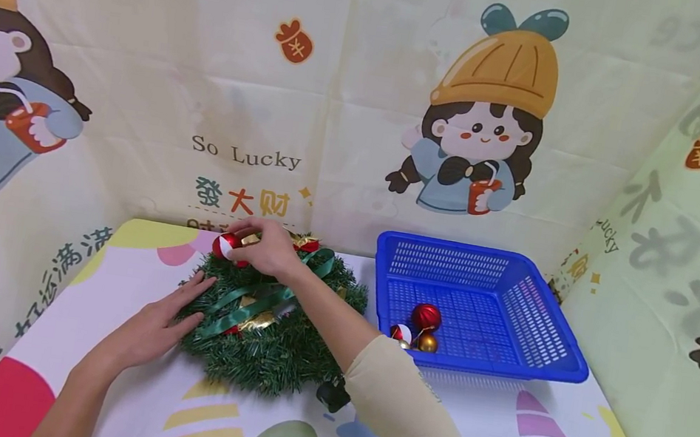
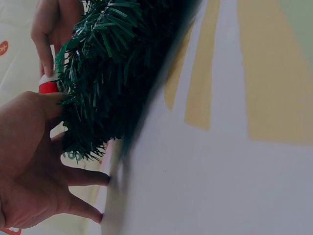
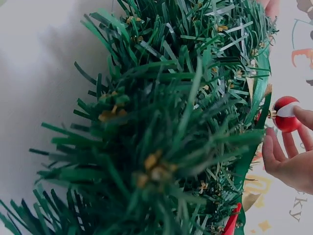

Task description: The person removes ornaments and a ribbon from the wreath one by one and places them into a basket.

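A green Christmas wreath (image 1: 276, 365) with dark green ribbon and gold and red bows lies on the table. At its far left side my right hand (image 1: 268, 248) pinches a red and white Christmas ball (image 1: 225, 246). In the right wrist view, the ball (image 3: 286, 113) shows a gold cap facing the wreath, by a ribbon. My left hand (image 1: 156, 329) touches the wreath's left edge with fingers spread. The left wrist view shows some fingertips of this hand (image 2: 34, 161) down at the table surface, its thumb against the greenery. Whether the ball is fastened, I cannot tell.
A blue plastic basket (image 1: 470, 366) stands right of the wreath. Inside its near left corner lie a red ball (image 1: 426, 317), a gold ball (image 1: 427, 342) and a red and white ball (image 1: 401, 332). A small black object (image 1: 333, 395) sits at the wreath's near right edge. Printed cloth (image 1: 353, 99) hangs behind.
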Motion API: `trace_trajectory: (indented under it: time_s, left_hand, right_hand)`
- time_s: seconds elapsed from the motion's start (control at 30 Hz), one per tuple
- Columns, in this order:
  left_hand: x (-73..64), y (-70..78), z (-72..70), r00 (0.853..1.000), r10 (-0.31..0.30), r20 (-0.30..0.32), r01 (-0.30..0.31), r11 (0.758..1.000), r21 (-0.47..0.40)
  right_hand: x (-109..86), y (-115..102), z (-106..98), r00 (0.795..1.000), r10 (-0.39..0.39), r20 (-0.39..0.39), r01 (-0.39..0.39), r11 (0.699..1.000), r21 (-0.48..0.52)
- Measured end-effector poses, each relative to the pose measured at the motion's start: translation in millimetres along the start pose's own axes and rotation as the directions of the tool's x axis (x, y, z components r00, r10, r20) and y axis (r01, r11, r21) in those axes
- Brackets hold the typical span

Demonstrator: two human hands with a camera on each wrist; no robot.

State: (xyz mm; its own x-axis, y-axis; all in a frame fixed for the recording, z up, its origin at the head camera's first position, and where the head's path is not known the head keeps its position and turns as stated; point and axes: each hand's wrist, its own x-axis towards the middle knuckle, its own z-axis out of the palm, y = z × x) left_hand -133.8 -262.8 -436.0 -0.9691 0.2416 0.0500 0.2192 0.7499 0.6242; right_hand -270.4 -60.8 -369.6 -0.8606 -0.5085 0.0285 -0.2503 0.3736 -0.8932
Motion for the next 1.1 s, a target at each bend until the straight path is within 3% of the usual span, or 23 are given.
trace_trajectory:
  time_s: [0.8,1.1]
  left_hand:
    - [0.3,-2.1,2.4,1.000,0.020,-0.002,-0.020,1.000,-0.010]
    - [-0.5,-3.3,4.4,1.000,0.029,-0.009,-0.029,1.000,-0.012]
  right_hand:
    - [-23.8,6,-33,0.998,-0.036,0.049,0.032,0.997,0.072]
    - [-36.4,13,-46,0.998,-0.014,0.064,0.008,0.995,0.102]
